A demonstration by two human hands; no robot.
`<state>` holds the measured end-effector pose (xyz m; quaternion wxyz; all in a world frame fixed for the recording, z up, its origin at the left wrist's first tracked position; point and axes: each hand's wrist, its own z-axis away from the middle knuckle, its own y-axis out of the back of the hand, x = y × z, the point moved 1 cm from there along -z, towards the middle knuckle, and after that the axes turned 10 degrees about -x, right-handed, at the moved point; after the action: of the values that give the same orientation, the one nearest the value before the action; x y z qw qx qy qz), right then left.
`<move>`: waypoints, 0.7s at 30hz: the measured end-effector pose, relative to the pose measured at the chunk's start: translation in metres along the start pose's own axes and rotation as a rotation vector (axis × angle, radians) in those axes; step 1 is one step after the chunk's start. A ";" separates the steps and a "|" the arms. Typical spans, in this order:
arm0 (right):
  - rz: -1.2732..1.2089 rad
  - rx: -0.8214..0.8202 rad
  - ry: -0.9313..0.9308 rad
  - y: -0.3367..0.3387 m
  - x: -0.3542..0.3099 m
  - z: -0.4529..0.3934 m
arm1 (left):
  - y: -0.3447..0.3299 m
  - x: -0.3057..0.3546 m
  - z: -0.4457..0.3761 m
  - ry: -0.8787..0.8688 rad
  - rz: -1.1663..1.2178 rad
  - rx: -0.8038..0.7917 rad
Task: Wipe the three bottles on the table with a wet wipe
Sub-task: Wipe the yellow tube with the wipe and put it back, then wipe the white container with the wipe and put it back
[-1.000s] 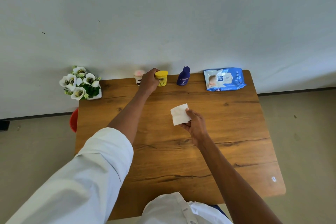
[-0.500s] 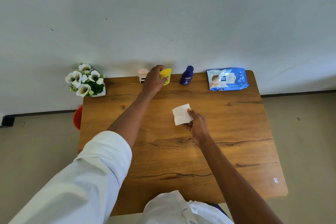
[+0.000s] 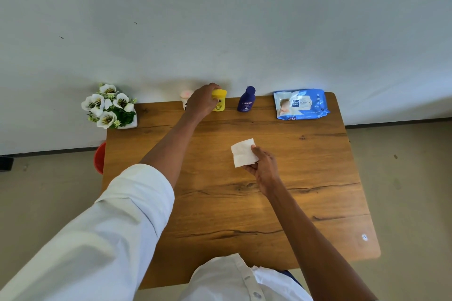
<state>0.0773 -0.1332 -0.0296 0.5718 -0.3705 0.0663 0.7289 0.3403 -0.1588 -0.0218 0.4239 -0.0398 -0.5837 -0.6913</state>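
Observation:
Three small bottles stand in a row at the far edge of the wooden table (image 3: pixel 305 178). My left hand (image 3: pixel 203 101) reaches there and grips the yellow bottle (image 3: pixel 219 100), covering its left side. A pink-capped white bottle (image 3: pixel 186 98) stands just left of that hand, partly hidden by it. To the right stands a dark blue bottle (image 3: pixel 246 100), untouched. Over the table's middle my right hand (image 3: pixel 263 167) pinches a folded white wet wipe (image 3: pixel 242 153) between thumb and fingers.
A blue pack of wet wipes (image 3: pixel 300 104) lies at the far right corner. A white pot of white flowers (image 3: pixel 110 107) stands at the far left corner. A red object (image 3: pixel 100 157) sits on the floor beside the table's left edge. The wall runs right behind the bottles.
My left hand has closed further round the yellow bottle, which tilted briefly and now stands nearly upright. The right hand with the wipe has stayed in place.

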 end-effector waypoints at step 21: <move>0.024 -0.017 -0.005 -0.012 0.001 -0.003 | 0.012 -0.035 0.043 0.125 0.364 0.595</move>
<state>0.0894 -0.1299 -0.0288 0.5602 -0.3728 0.0633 0.7370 0.3514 -0.1037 -0.0182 0.5682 0.0244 -0.7159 -0.4051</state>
